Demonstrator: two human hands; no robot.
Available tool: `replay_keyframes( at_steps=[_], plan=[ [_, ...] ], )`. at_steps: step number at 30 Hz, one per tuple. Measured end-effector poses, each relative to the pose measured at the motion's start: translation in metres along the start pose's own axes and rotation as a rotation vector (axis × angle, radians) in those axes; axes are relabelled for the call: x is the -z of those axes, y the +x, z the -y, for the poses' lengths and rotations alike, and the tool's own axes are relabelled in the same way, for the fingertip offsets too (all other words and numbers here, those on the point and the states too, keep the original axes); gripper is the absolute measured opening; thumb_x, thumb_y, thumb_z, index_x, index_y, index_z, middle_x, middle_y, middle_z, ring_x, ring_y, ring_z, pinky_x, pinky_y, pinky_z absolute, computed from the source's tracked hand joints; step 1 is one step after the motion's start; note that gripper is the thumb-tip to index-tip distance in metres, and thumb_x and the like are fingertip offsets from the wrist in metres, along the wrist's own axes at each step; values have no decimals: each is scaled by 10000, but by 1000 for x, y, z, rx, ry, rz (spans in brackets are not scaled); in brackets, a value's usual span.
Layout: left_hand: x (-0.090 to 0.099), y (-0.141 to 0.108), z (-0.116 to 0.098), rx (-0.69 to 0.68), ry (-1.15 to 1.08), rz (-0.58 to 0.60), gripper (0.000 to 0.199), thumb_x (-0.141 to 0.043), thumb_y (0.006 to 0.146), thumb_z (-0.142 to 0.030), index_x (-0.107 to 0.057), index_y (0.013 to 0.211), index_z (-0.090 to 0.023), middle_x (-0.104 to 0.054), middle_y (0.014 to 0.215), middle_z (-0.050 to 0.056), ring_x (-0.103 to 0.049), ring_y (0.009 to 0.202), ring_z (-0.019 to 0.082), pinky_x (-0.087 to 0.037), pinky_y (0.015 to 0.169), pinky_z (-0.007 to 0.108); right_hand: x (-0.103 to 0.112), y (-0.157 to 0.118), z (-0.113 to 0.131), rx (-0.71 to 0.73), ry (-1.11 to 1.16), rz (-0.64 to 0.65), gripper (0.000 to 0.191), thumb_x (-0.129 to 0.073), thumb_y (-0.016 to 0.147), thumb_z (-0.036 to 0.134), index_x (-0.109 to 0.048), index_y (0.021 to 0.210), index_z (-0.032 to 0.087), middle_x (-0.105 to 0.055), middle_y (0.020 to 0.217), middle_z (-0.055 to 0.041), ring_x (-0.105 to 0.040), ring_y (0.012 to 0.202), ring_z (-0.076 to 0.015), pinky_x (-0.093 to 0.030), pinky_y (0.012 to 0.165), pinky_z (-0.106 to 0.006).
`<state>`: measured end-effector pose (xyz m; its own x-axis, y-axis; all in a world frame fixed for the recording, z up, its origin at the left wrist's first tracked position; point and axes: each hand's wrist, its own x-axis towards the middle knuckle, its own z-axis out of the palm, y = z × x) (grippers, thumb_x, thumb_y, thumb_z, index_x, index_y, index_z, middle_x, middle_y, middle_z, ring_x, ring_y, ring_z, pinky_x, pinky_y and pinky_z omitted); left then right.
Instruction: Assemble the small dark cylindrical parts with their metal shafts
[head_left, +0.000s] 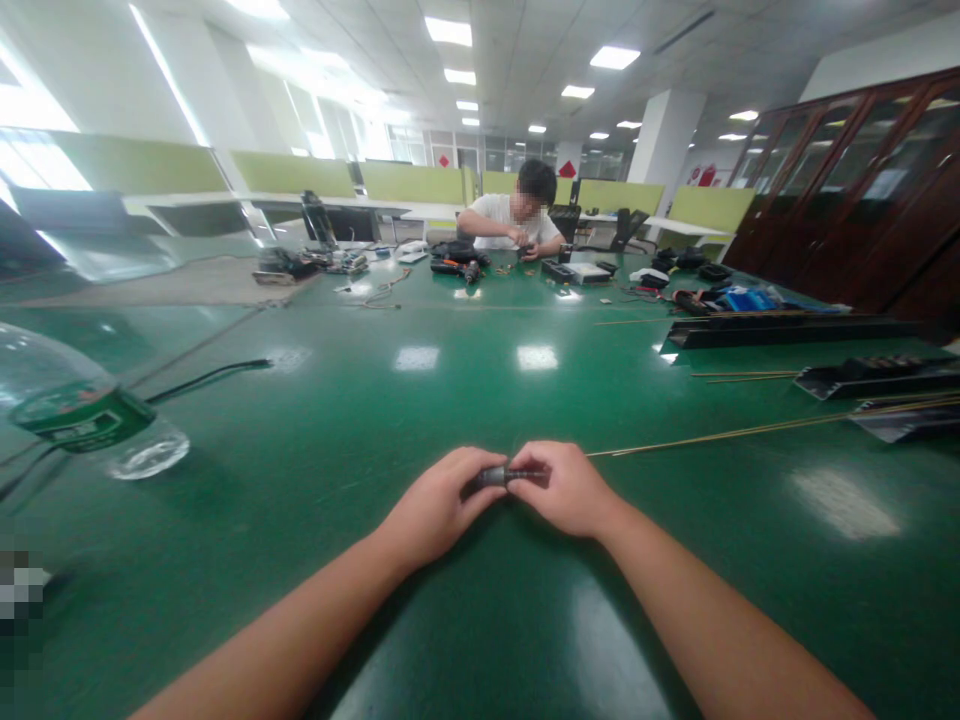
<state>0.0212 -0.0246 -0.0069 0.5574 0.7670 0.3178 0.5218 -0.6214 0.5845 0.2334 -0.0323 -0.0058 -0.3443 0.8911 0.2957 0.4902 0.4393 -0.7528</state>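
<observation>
Just above the green tabletop, my left hand (441,503) is closed around a small dark grey cylinder (493,477), thumb and fingers gripping its sides. A thin, ridged dark rod (527,474) runs from the cylinder's right end. My right hand (568,488) pinches this rod between thumb and fingertips, close against my left fingertips. The rod and cylinder lie in one line, roughly level. Fingers hide the cylinder's left end and the rod's far end, and the exact kind of part cannot be made out.
A clear plastic bottle (94,415) with a green label is at the left, near a black cable (210,378). Long thin brass-coloured rods (720,437) and black metal channels (784,330) lie right. Across the table sits a person (499,220), with an orange-black power drill (457,267) nearby.
</observation>
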Motion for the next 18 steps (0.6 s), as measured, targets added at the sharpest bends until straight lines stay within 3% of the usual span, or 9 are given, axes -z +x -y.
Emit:
replay_keyframes(
  at_steps=[18],
  plan=[
    [1,0,1,15,4,1,295,-560,923,-388,-611,1183,-260,-652,1129,52,-601,1039,201,-492,935,346,2,0,1,-1,-6,-2,94,-671,794,193,-715,877,191,-712,829,-16,-626,732,-154,-462,682,-251]
  ],
)
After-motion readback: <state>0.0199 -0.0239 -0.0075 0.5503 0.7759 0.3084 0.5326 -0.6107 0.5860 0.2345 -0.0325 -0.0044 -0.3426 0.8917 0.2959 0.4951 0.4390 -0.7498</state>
